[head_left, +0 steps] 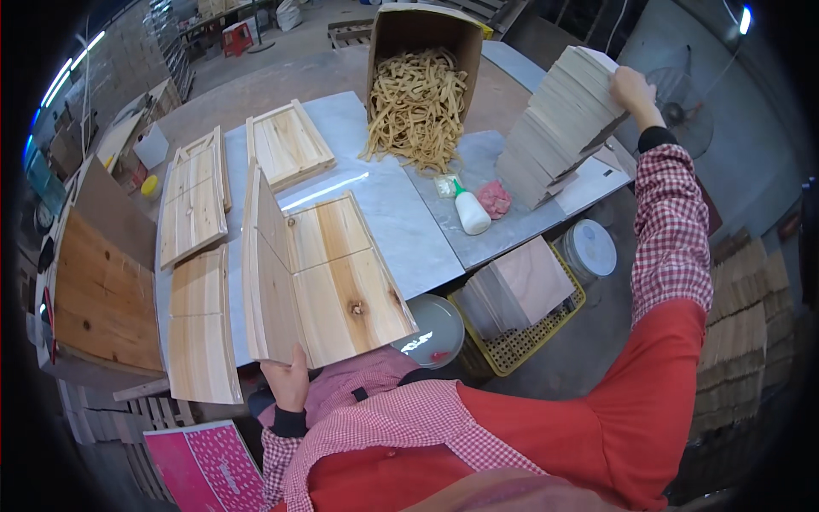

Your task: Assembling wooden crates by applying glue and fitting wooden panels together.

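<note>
Wooden box (320, 277) in left hand (288, 380); glue bottle (470, 210), rubber bands (418, 107) beyond.

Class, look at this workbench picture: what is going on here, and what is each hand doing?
A person in a checked shirt works at a grey table. The left hand steadies an upright board of a half-built wooden box at the near edge. The right hand reaches to the top of a tall leaning stack of thin boards.

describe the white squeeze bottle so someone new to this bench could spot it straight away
Start at the tipped cardboard box spilling tan strips onto the grey table. Just below that pile, near the table's edge, lies the white bottle beside a pink rag. Its green nozzle sets it apart.
</note>
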A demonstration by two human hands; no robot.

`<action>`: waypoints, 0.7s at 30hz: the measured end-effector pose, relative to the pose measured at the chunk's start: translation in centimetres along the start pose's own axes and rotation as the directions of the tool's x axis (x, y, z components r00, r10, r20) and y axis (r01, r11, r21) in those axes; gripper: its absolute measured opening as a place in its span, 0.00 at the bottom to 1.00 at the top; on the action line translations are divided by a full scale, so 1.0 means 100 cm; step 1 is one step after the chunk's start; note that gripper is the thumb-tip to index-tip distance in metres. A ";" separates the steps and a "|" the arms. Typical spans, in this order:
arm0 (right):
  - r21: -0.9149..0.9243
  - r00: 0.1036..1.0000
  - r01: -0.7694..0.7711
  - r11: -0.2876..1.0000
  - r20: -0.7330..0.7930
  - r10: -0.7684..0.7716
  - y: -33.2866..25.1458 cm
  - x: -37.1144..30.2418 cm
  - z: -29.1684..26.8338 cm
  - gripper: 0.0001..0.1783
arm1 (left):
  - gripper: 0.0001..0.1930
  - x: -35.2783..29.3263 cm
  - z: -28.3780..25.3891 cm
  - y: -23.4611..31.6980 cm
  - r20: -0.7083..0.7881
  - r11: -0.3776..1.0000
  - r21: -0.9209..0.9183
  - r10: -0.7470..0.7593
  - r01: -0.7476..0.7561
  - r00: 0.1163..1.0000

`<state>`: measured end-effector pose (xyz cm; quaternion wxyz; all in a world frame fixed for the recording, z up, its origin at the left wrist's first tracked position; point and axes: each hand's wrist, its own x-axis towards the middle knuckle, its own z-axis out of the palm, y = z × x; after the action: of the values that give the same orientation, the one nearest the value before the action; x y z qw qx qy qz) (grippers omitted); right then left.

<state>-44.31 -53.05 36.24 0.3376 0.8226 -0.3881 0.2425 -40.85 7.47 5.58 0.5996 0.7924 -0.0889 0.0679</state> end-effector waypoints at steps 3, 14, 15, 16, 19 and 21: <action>-0.115 0.986 0.156 0.981 0.078 -0.147 0.009 -0.012 0.003 0.13 | 0.12 -0.002 -0.001 0.005 0.023 1.000 0.028 -0.012 0.011 1.000; 0.114 0.912 0.410 0.905 -0.045 -0.408 0.123 0.085 0.124 0.21 | 0.16 0.001 -0.004 -0.043 0.010 0.936 0.300 0.191 -0.185 0.982; -0.078 0.895 0.442 0.894 -0.037 -0.445 0.226 0.100 0.128 0.22 | 0.15 0.016 0.007 -0.032 0.062 0.951 0.240 0.186 -0.196 0.981; 0.109 0.957 0.257 0.960 0.109 -0.268 0.199 0.107 0.120 0.22 | 0.15 0.017 0.003 -0.007 0.061 0.945 0.279 0.160 -0.171 0.985; 0.071 0.975 0.088 0.994 -0.210 -0.071 0.102 0.101 0.098 0.20 | 0.13 -0.006 -0.011 -0.001 -0.035 0.982 0.190 -0.018 0.025 0.999; -0.036 0.960 -0.037 0.999 -0.277 0.026 0.093 0.104 0.064 0.20 | 0.12 -0.003 -0.009 -0.008 -0.005 0.993 0.102 -0.060 0.060 0.998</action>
<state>-44.87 -67.18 42.33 0.4015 0.7672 -0.3549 0.3524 -40.93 8.60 5.04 0.5602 0.8243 -0.0610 0.0550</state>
